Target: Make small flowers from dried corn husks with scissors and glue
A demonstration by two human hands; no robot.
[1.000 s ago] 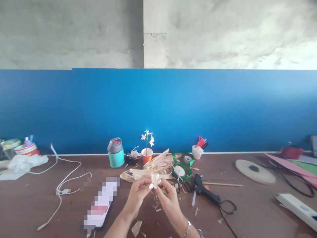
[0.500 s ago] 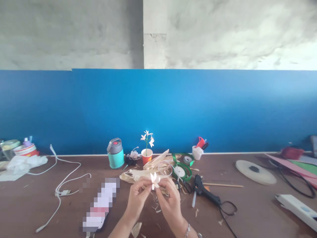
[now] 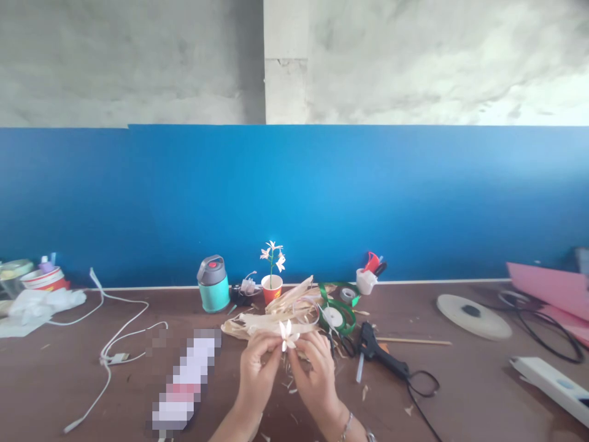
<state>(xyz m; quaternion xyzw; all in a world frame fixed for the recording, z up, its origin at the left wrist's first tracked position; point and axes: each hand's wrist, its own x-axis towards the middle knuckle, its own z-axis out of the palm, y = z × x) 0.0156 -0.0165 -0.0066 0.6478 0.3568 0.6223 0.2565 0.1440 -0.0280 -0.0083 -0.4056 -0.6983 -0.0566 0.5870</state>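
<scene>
A small white flower [image 3: 288,336] with pointed petals is held up between my two hands, low in the middle of the view. My left hand [image 3: 258,366] pinches it from the left side with thumb and forefinger. From the right, my right hand [image 3: 315,366] grips its base with thumb and fingers in the same manner. Just beyond the hands lies a bundle of pale dried husks [image 3: 271,318]. Behind that stands a red and white paper cup [image 3: 272,291] with a stem of similar white flowers [image 3: 272,256] in it.
A black glue gun [image 3: 381,353] and a thin wooden stick [image 3: 414,341] lie to the right, near green ribbon [image 3: 348,313]. A teal flask [image 3: 214,291] stands behind on the left, above a blurred-out phone-like object [image 3: 186,380]. Pink sheets [image 3: 550,288] are at far right.
Both hands still hold the flower in nearly the same place. At the far right, the pink sheets have lifted and shifted, covering the red thing and green sheet behind them.
</scene>
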